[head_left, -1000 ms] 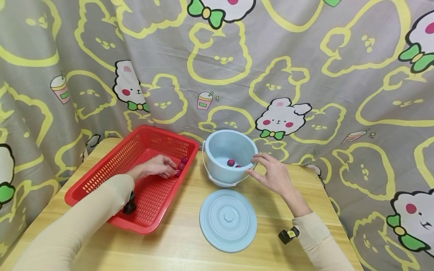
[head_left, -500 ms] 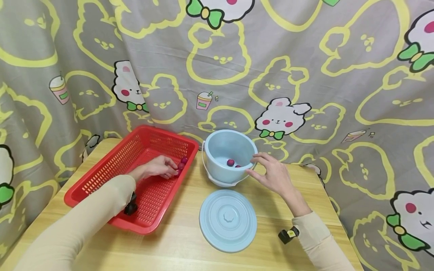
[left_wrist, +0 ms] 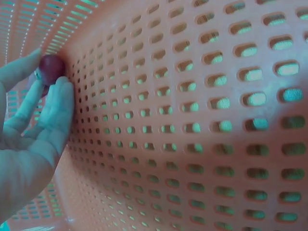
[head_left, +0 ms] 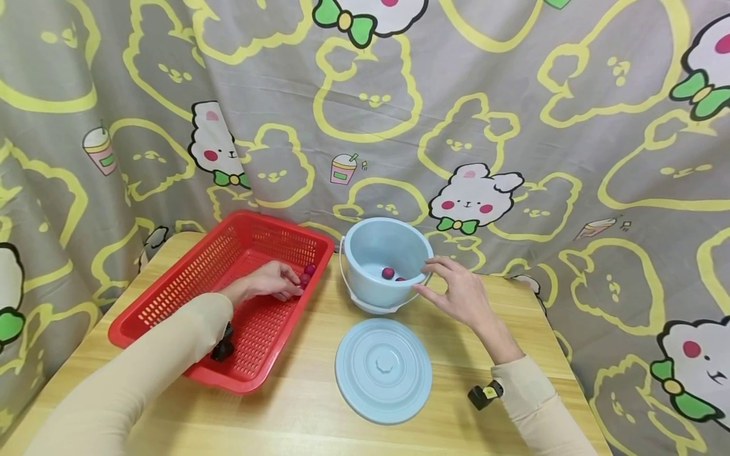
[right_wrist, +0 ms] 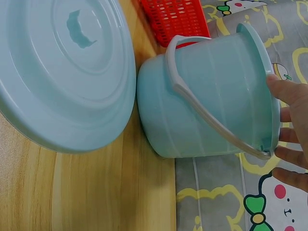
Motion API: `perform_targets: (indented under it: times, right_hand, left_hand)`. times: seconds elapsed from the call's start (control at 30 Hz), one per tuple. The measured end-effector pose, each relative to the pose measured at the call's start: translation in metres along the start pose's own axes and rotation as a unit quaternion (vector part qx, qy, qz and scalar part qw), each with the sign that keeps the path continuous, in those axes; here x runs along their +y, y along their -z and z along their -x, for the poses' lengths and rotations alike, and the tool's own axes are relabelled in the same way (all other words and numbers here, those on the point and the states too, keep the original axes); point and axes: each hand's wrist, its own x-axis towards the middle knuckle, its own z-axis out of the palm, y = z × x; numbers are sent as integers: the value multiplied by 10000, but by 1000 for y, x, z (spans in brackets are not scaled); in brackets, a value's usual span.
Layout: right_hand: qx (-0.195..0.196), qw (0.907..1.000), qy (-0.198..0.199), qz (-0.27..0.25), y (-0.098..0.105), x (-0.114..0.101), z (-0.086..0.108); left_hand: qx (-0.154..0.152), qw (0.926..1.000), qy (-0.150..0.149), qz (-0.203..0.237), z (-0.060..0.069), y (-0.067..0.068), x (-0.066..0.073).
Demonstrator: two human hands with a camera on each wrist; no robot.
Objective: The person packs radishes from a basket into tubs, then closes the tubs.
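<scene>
My left hand (head_left: 272, 280) reaches into the red plastic basket (head_left: 285, 335), its fingertips around a small dark-red plum (left_wrist: 51, 69) by the side wall. More plums (head_left: 310, 270) lie just beyond those fingers, against the same wall. A light-blue bucket (head_left: 373, 288) stands upright to the right of the basket, with a plum (head_left: 388, 273) and part of another showing inside. My right hand (head_left: 459, 294) holds the bucket's rim at its right side, thumb outside in the right wrist view and the other fingertips partly hidden behind the rim.
The round blue lid (head_left: 384, 370) lies flat on the wooden table (head_left: 308, 405) in front of the bucket. The bucket's handle (right_wrist: 207, 115) hangs down its front side. A patterned grey curtain (head_left: 376, 82) hangs close behind the table.
My left hand has shifted very slightly to the right at the plums. The right hand, bucket and lid have stayed in place.
</scene>
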Motion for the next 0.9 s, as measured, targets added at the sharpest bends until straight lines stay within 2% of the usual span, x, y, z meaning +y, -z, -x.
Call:
perform_targets:
  times: [0.37,0.7,0.9]
  right_hand:
    - [-42,10000,-11,-16,0,0,0]
    - [-4,10000,8,-18,0,0,1]
    - [-4,10000,-15,-14,0,0,1]
  left_hand:
    - [90,9999,1,-59,-3,0,0]
    - [-91,9998,-161,70,7,11,5]
    - [8,9996,-256,147,10,20,7]
